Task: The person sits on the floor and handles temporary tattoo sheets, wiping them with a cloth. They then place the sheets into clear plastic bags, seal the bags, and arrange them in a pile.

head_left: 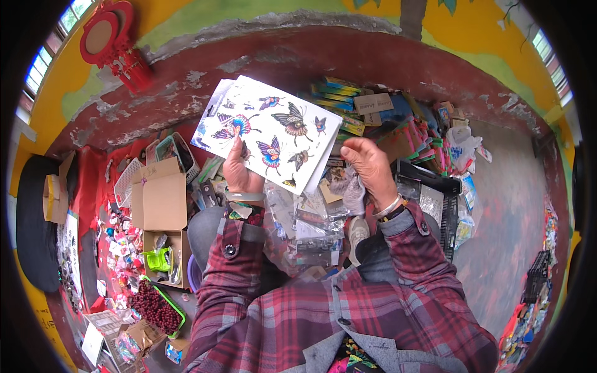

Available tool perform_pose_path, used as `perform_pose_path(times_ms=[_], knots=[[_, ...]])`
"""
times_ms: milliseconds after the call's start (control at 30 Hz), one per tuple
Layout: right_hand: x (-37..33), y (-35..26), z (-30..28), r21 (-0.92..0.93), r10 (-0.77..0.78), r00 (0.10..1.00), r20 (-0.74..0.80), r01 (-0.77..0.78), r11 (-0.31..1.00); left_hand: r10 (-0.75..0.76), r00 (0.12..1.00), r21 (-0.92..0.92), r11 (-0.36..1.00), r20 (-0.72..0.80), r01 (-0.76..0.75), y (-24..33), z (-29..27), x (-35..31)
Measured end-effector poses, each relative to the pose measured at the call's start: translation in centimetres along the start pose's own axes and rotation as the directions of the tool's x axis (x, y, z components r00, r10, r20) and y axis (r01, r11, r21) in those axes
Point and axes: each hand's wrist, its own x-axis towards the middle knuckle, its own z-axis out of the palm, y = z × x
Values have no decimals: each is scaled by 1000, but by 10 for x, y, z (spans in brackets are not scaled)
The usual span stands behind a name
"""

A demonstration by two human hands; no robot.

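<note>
My left hand [241, 169] is closed on butterfly sticker sheets [297, 149], its thumb lying over the front one. The sheets are white with colourful butterflies, fanned slightly apart and tilted. My right hand [371, 169] is beside their right edge, its thumb and fingers curled together. Crumpled greyish, see-through material [352, 194] shows below its palm; whether the fingers grip it is unclear. Under the hands, between my knees, lies a pile of clear plastic packets [317, 233].
A cardboard box [163, 205] stands open at left, above a green-rimmed basket [180, 311] of dark red beads. A black crate [449, 217] is by my right knee. Stacked colourful packages [348, 102] lie ahead, near the red wall [435, 74].
</note>
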Motion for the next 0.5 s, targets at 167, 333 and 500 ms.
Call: perform_pose_path(times_ms=[167, 333, 500], knots=[[0, 13, 35, 400, 238, 958, 162, -284, 872, -45, 997, 115, 993, 62, 37, 9, 12, -3], [9, 29, 19, 311, 215, 968, 129, -245, 918, -73, 992, 88, 994, 106, 64, 1, 3, 2], [11, 17, 0, 138, 294, 932, 213, -326, 935, -55, 995, 95, 994, 80, 47, 0, 18, -7]])
